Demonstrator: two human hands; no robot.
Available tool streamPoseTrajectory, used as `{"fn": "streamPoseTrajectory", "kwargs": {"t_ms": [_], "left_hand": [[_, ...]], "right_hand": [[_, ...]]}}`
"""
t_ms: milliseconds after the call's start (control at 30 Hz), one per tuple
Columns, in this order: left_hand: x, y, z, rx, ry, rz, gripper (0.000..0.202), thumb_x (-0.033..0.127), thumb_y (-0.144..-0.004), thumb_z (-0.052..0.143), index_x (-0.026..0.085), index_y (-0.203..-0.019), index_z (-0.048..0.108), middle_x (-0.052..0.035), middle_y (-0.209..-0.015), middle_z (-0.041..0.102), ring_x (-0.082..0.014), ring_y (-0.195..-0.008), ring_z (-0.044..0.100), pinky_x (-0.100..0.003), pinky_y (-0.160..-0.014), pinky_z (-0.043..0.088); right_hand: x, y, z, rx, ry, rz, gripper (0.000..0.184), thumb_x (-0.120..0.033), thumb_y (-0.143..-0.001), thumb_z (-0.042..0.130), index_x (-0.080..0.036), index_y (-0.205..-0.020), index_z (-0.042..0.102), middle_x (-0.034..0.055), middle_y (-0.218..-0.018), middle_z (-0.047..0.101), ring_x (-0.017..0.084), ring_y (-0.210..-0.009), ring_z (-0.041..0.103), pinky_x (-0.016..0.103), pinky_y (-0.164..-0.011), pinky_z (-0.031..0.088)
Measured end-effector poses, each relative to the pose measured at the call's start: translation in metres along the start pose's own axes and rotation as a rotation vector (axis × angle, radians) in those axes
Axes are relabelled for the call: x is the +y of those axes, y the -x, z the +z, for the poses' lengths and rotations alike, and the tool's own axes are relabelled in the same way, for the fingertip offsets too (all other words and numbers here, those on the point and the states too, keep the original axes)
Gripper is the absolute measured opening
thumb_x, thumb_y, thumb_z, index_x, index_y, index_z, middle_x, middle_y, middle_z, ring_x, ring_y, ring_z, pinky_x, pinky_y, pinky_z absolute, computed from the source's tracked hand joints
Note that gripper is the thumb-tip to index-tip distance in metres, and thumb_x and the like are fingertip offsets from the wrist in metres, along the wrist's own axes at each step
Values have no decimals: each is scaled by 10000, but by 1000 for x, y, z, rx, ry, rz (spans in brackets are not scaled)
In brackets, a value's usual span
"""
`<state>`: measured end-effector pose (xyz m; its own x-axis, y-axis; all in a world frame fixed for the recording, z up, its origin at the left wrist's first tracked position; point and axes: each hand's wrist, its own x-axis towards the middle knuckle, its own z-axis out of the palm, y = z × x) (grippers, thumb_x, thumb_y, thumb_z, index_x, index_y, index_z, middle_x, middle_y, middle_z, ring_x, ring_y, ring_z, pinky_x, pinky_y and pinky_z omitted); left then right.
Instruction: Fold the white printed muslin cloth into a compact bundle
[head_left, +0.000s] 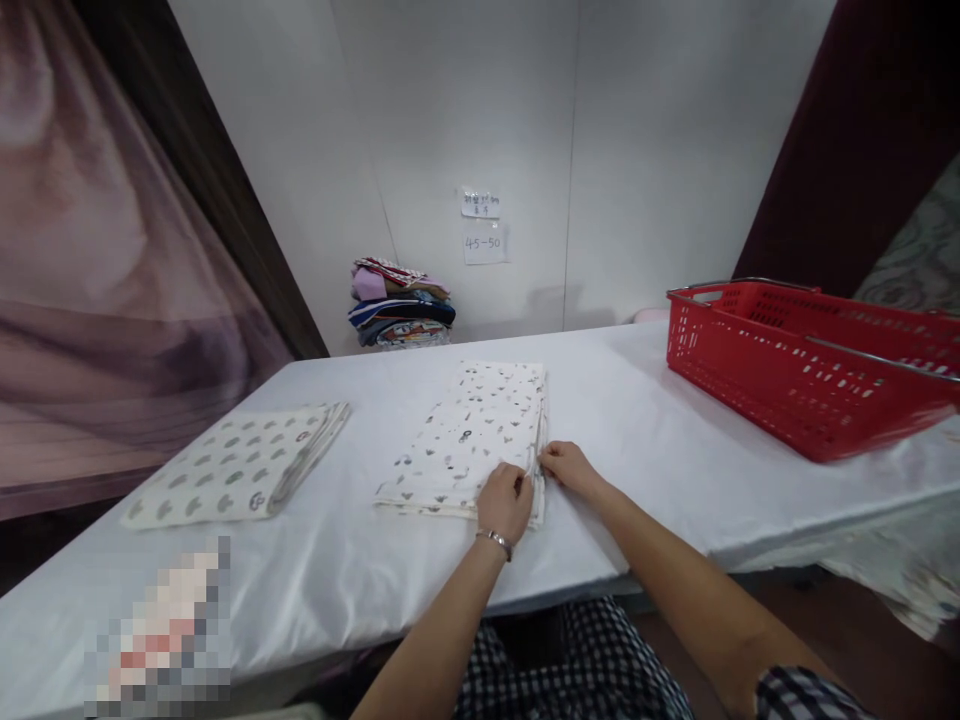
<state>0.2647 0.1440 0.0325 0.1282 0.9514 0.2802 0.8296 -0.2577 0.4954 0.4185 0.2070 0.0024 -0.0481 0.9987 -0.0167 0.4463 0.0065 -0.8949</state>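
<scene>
A folded white cloth point(469, 420) with small dark and tan prints lies flat on the white-covered table point(592, 390) in front of me. My left hand point(507, 502), with a bracelet at the wrist, rests on its near right corner, fingers curled down at the edge. On the cloth's right edge is my right hand point(568, 466), its fingertips pinched together on the layers. Farther left lies a second folded cloth point(225, 465), cream with grey-green prints, which neither hand touches.
A red plastic basket point(757, 370) with metal handles stands at the right. Behind the table's far edge rises a stack of folded fabrics point(401, 305). Two paper notes point(485, 243) are fixed to the wall. A pinkish curtain point(112, 250) hangs left. One patch at lower left is pixelated.
</scene>
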Motion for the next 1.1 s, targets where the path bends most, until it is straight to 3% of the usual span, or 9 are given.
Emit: {"fn": "streamPoseTrajectory", "kwargs": {"t_ms": [233,400,600,833,1000,1100], "left_hand": [[1,4,4,-79,-228,184,162,235,-834,427,200,-767,570,-39,-859,569,-171,-844,496,-294,-756,355],[2,8,3,-28,-192,190,195,221,-863,381,206,-783,558,-38,-868,564,-163,-848,491,-294,-761,348],[2,12,4,-60,-226,241,187,241,-858,398,202,-778,563,-41,-858,563,-174,-845,492,-307,-731,340],[2,20,3,-15,-231,267,204,341,-851,425,202,-840,574,-50,-881,558,-190,-856,489,-325,-738,349],[1,21,3,-22,-212,254,200,336,-847,429,205,-845,581,-54,-888,563,-193,-865,493,-329,-752,356],[0,21,3,-11,-192,252,204,343,-846,431,208,-838,583,-51,-881,565,-189,-855,495,-327,-750,361]], "right_hand": [[2,0,0,1,15,-10,156,-271,-695,500,-171,-577,516,-42,-474,530,73,-393,430,194,-445,329],[1,0,0,-6,4,-4,135,-236,-686,495,-172,-567,506,-46,-458,513,70,-387,425,188,-435,321],[-3,-1,0,-25,-7,24,105,-197,-666,506,-174,-564,500,-50,-446,511,68,-363,419,187,-409,312],[-7,-5,-7,8,-65,34,129,-261,-728,486,-184,-626,472,-50,-480,501,71,-373,424,184,-381,299],[-17,-24,-11,85,46,2,180,-300,-770,464,-173,-648,502,-24,-551,553,73,-416,455,190,-434,331],[-23,-38,-10,102,174,-6,212,-337,-730,549,-168,-603,535,-1,-567,572,99,-504,501,202,-488,336]]}}
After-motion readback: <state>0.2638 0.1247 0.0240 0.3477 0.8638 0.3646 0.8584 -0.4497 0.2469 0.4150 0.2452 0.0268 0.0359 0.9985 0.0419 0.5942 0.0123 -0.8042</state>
